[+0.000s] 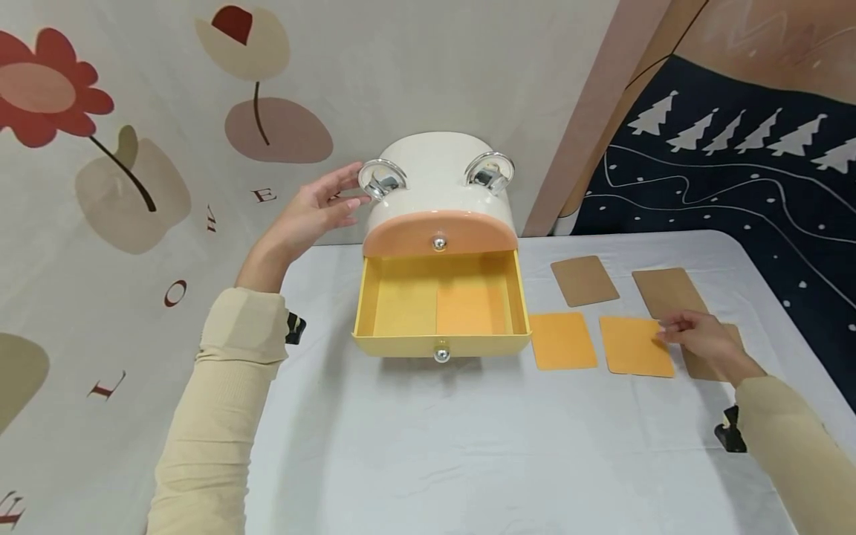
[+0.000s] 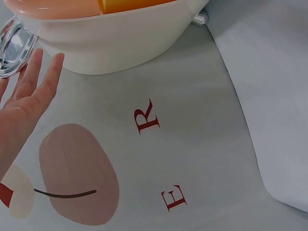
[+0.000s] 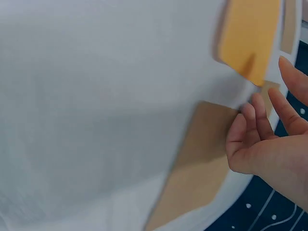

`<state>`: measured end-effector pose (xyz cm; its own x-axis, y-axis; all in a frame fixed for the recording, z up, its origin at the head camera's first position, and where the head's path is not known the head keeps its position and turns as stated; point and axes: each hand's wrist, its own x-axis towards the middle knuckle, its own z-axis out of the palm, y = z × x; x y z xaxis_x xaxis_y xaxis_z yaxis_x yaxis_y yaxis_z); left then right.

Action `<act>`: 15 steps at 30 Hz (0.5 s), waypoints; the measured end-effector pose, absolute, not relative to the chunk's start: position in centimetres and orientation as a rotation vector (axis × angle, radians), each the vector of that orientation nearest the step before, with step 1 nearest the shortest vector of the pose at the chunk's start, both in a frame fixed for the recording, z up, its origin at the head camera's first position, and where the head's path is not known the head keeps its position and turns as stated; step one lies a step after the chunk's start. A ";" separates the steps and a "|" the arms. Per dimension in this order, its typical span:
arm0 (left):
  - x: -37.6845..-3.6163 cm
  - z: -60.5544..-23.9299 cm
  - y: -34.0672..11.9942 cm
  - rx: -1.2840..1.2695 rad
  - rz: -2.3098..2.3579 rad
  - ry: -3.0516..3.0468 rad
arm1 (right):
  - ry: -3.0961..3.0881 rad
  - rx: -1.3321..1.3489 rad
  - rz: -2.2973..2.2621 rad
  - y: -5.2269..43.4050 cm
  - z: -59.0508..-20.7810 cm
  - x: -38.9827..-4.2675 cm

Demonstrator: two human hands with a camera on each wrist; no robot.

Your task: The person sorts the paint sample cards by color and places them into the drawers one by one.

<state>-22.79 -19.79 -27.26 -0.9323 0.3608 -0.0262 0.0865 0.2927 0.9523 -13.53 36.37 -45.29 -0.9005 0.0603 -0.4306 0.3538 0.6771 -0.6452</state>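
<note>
A cream cabinet stands at the back of the table, with two chrome ring handles on top and a peach upper drawer front. Its yellow lower drawer is pulled out and an orange card lies inside. My left hand is open with straight fingers, right beside the left chrome ring. My right hand hovers low with relaxed fingers at the right edge of an orange card, over a brown card. In the right wrist view that hand holds nothing above the brown card.
Another orange card lies next to the drawer. Two brown cards lie further back. The white tablecloth runs to a rounded right edge. A patterned flower backdrop hangs behind and to the left, and a dark cloth at the right.
</note>
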 end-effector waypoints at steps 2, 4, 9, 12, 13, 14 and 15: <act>-22.8 -27.3 -19.7 0.416 1.689 2.327 | 2.535 0.337 -1.094 36.2 -45.8 -13.3; -22.9 -27.3 -19.7 0.420 1.685 2.330 | 2.578 0.328 -1.073 36.0 -46.1 -13.2; -22.8 -27.3 -19.8 0.417 1.694 2.323 | 2.644 0.334 -1.028 35.4 -46.5 -13.2; -22.7 -27.3 -19.7 0.412 1.700 2.319 | 2.645 0.364 -1.024 35.1 -46.6 -13.3; -22.7 -27.2 -19.7 0.409 1.700 2.319 | 2.648 0.371 -1.027 35.0 -46.7 -13.3; -22.7 -27.2 -19.7 0.408 1.700 2.321 | 2.649 0.380 -1.034 35.0 -46.7 -13.3; -22.7 -27.2 -19.7 0.407 1.701 2.321 | 2.653 0.381 -1.044 35.0 -46.8 -13.4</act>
<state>-22.73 -19.73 -27.23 -0.9338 0.3571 -0.0244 0.0842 0.2855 0.9547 -13.35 34.97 -46.76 -0.9305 0.1447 -0.3366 0.3352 0.7068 -0.6229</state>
